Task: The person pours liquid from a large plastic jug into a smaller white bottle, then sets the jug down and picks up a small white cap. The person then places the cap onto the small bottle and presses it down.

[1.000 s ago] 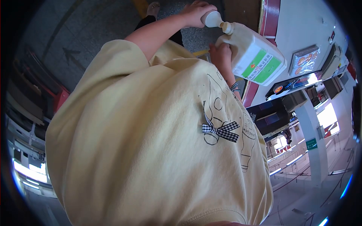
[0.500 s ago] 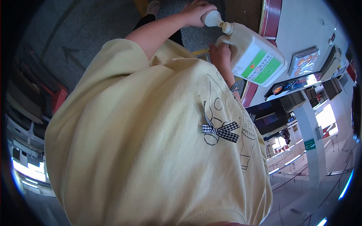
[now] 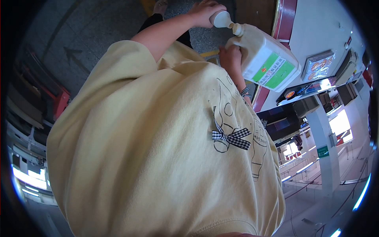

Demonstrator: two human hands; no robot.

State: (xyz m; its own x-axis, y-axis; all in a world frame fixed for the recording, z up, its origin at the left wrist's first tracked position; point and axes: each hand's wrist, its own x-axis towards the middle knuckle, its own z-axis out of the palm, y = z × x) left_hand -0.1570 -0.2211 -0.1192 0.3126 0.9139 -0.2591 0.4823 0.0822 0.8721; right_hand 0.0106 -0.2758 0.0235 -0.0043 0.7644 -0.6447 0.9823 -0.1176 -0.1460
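Observation:
A large white jug [image 3: 270, 59] with a green and white label is tilted, its narrow mouth facing my left hand. My right hand [image 3: 232, 57] has its fingers wrapped around the jug's handle, a dark bracelet at the wrist. In my left hand [image 3: 206, 14] is a white cup-like vessel [image 3: 221, 19], gripped from its outer side. The vessel sits right at the jug's mouth, and a pale narrow strip joins the two. The inside of the vessel is hidden.
Beside the jug runs a pale tabletop [image 3: 306, 29] with a red edge [image 3: 282, 21]. A plastic-wrapped pack [image 3: 318, 65] lies on it, with dark boxes [image 3: 306, 106] farther along. Grey floor [image 3: 85, 31] shows beyond my left arm, with a red metal part [image 3: 61, 102] at the side.

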